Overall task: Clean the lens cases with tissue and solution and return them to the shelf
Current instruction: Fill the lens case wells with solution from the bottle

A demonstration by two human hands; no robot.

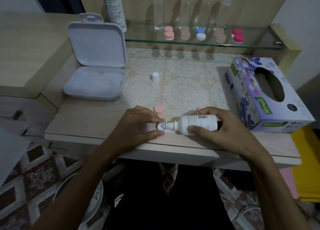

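Hands meet over the near edge of the desk (78, 122) in the head view. The right hand (230, 131) curls its fingers and thumb round a small white solution bottle (197, 125), laid on its side with the nozzle pointing left. The left hand (136, 126) pinches a white lens case (161, 127) between thumb and forefinger, right at the nozzle tip. One pink cap (159, 108) lies on the lace mat (183, 84) just beyond the left hand; a second pink piece peeks out behind the right hand. One white bottle cap (155, 77) stands farther back. Five lens cases rest on the glass shelf (259, 45), with four clear bottles behind them. One tall white bottle (114, 8) stands at the shelf's left end. One open white box (95, 70) sits at left, one tissue box (270, 98) at right.
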